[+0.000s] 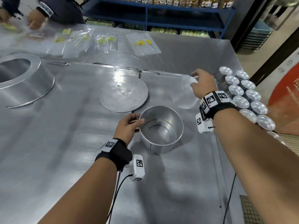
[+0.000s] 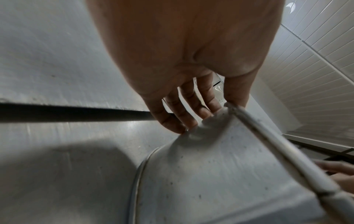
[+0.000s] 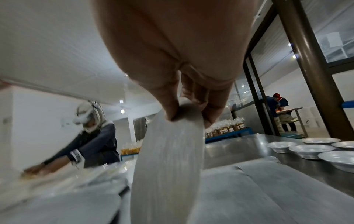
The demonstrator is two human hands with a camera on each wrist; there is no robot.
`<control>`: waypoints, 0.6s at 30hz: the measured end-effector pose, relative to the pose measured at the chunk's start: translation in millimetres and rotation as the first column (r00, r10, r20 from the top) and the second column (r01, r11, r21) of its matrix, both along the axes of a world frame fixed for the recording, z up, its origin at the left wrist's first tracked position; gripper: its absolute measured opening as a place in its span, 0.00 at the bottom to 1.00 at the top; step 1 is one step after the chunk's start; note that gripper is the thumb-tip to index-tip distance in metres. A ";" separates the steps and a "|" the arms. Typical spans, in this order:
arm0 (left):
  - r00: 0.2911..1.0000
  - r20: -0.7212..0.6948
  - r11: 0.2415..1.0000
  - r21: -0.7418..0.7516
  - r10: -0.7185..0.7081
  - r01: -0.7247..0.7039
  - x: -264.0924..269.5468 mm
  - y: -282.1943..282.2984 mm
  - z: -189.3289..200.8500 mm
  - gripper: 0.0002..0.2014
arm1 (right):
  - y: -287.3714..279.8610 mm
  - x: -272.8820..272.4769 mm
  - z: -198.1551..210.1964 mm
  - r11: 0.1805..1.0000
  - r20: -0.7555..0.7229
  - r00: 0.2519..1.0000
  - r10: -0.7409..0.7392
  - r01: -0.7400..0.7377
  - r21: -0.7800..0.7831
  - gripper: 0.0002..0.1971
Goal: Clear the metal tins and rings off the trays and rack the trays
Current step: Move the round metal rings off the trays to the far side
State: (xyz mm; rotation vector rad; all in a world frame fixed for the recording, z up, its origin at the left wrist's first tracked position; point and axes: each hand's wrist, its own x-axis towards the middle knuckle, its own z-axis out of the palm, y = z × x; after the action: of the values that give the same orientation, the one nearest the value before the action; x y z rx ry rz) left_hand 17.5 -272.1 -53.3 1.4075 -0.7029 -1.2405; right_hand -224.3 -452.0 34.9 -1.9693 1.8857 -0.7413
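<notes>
Steel covers the whole table [image 1: 48, 143], where trays lie flat. Her left hand [image 1: 127, 126] pinches the rim of a round tin [image 1: 161, 130] standing on a tray [image 1: 72, 159] in front of her. Her right hand [image 1: 202, 84] grips a thin metal disc [image 3: 166, 166], lifted on edge, near rows of small cups [image 1: 249, 97].

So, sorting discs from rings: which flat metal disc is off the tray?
The disc pinched in the right hand, lifted and tilted; the other disc lies flat.
</notes>
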 end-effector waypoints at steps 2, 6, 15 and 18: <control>1.000 0.024 1.000 -0.007 0.002 -0.001 -0.2 2.1 0.6 0.12 | 15.6 4.6 16.8 0.997 0.100 0.995 0.014 -0.007 -0.071 0.15; 0.998 0.057 0.999 -0.033 -0.016 0.018 1.8 6.1 2.5 0.11 | 49.3 15.5 40.2 0.998 0.185 0.981 0.051 -0.046 -0.032 0.16; 0.996 0.087 0.999 0.034 0.002 -0.005 0.3 5.1 10.0 0.06 | 108.2 54.8 4.4 0.929 0.063 0.986 0.157 -0.169 0.330 0.12; 0.994 0.107 0.997 0.073 -0.029 0.021 0.8 5.7 16.5 0.06 | 118.8 67.5 -18.1 0.917 -0.008 0.984 0.176 -0.161 0.365 0.11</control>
State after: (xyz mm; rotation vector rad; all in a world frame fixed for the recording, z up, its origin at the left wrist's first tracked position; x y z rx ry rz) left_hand 18.3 -266.4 -36.8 1.5383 -0.7586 -1.2262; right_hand -156.8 -333.1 16.9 -1.8853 1.6987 -0.2792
